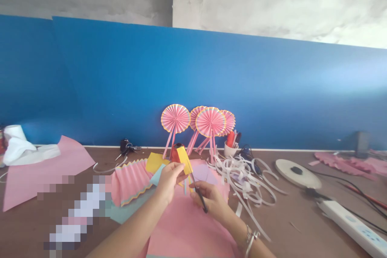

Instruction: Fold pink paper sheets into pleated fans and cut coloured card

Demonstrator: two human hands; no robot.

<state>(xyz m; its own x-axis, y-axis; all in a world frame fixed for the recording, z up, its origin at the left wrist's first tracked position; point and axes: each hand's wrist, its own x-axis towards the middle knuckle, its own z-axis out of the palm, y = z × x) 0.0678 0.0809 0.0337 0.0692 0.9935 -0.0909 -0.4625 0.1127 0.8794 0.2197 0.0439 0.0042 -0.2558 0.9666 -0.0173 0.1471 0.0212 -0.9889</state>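
Note:
My left hand (169, 179) pinches a yellow strip of paper (184, 160) and holds it up over the table. In my right hand (210, 199) is a pair of scissors (200, 194) with dark handles. Their blades reach up to the lower end of the strip; whether they touch it I cannot tell. Below both hands lies a large pink sheet (187, 225). A pleated pink paper (131, 181) with a yellow edge rests left of my left hand, near a yellow piece of paper (156, 163).
Several round pink paper fans (175, 119) stand against the blue panel (127, 72). Curled white strips (244, 177) lie heaped on the right, near a round pale disc (298, 173) and a power strip (356, 225). Keys (128, 147) lie at the back left.

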